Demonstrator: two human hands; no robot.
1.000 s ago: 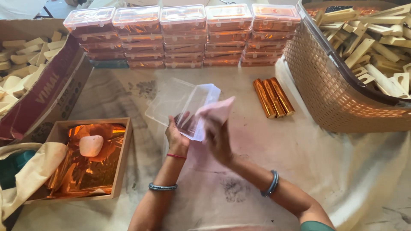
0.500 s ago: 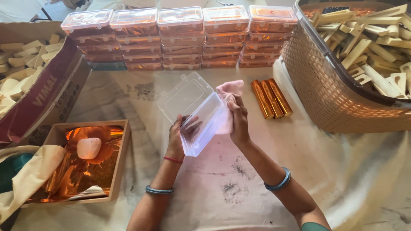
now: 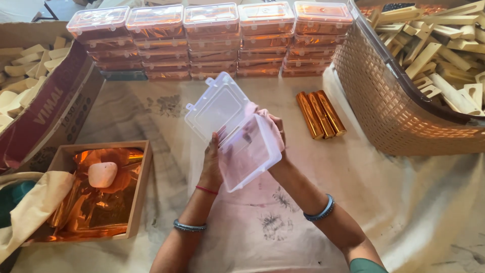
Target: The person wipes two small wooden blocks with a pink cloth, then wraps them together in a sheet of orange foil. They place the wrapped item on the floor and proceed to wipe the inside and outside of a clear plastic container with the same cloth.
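my left hand (image 3: 212, 164) grips the open clear plastic box (image 3: 237, 134) from below, lid tilted up and away. my right hand (image 3: 275, 134) is inside it, pressing a pink cloth (image 3: 257, 126) against the wall. beyond my hands stand stacks of shut boxes (image 3: 212, 40) holding orange foil; gold foil rolls (image 3: 321, 114) lie just right.

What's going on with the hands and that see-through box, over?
Left hand has a grip on the open clear box. Right hand is behind it with a pink cloth. Nothing in the way; gold rolls lie off to the right.
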